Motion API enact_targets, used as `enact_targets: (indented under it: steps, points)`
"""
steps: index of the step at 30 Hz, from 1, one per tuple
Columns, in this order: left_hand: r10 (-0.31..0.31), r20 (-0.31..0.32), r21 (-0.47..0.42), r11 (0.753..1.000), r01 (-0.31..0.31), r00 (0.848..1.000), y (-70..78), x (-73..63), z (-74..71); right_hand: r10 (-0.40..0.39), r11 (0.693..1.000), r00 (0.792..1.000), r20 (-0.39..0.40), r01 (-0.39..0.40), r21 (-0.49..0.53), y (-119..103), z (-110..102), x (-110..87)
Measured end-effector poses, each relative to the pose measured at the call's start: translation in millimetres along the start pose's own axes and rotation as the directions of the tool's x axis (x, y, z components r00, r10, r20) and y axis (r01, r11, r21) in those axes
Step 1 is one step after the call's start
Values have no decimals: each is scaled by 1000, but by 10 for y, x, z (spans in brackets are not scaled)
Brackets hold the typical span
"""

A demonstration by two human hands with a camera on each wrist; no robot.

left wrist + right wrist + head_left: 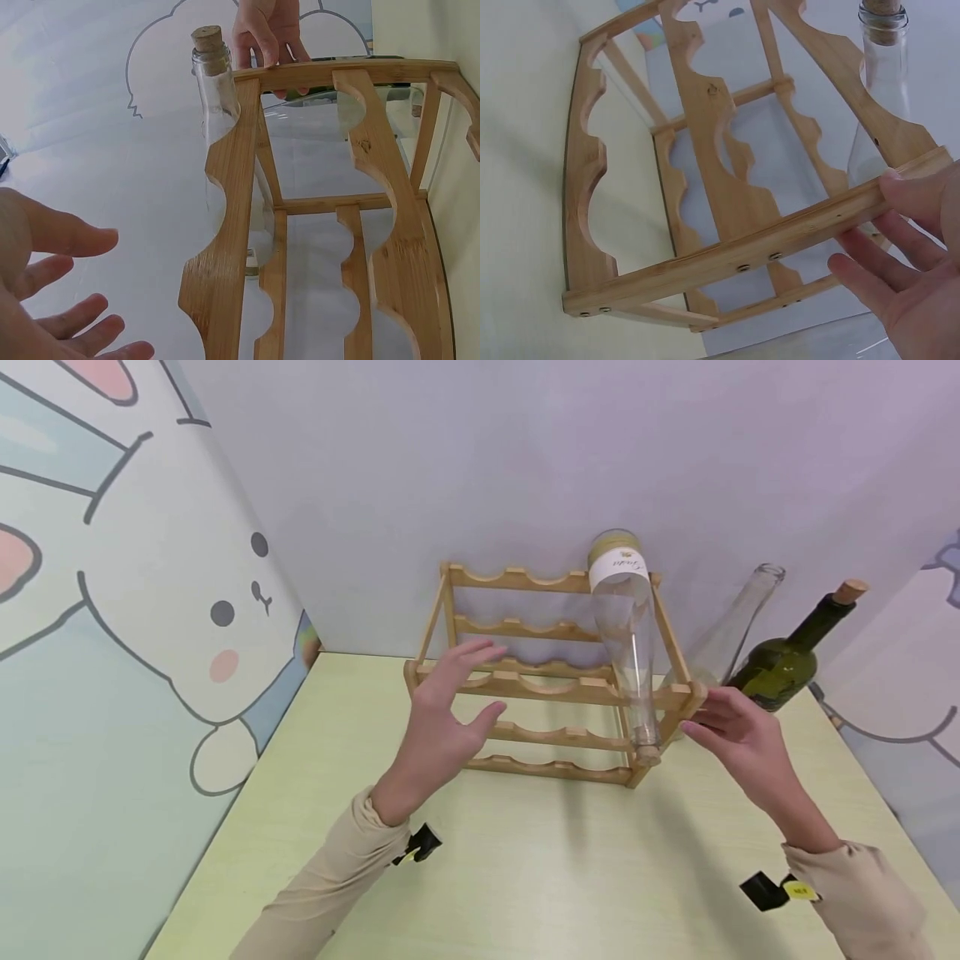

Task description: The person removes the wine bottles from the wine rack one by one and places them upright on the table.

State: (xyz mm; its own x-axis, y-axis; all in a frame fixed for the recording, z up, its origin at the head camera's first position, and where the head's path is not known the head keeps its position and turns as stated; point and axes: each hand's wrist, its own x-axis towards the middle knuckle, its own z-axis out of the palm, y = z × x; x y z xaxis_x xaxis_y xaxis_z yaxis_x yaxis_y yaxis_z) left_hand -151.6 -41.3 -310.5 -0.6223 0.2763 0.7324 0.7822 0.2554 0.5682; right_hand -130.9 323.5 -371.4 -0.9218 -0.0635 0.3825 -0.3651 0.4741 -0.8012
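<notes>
A wooden wine rack (551,687) stands on the table against the back wall. In its right-hand top slot lies a clear, corked glass bottle (633,635), its white-labelled base toward the wall and its neck toward me. My right hand (742,739) holds the rack's right front corner. In the right wrist view its thumb (919,195) is on the side bar and the fingers reach beneath it. Left of the rack's front, my left hand (442,727) is held up, fingers spread and holding nothing; the left wrist view shows those fingers (75,322) apart from the wood.
Right of the rack, beyond my right hand, stand a clear uncorked glass bottle (738,622) and a dark green bottle (783,664) with a cork. Walls enclose the pale table (525,877) at the back and sides. A cartoon rabbit (172,568) decorates the left wall.
</notes>
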Motion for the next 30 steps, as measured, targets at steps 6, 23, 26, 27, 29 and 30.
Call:
enact_targets:
  steps: [6,23,26,27,29,30]
  points:
    - [42,30,6,999,-42,999,28,57,79,5,999,1000,9,-6,54,50,75,-10]
    - [284,250,-44,958,-282,926,30,215,334,-19,995,999,29,17,98,131,164,-22]
    - [297,264,-47,954,-295,918,16,242,386,-16,996,1000,25,14,91,132,161,-27]
    - [300,270,-48,953,-298,915,10,250,404,-15,996,1000,24,12,93,131,161,-28]
    - [305,281,-61,952,-300,910,-7,265,447,-13,995,1000,23,10,103,128,161,-29]
    - [309,286,-70,951,-302,907,-14,272,469,-14,994,1000,23,11,108,127,161,-28]
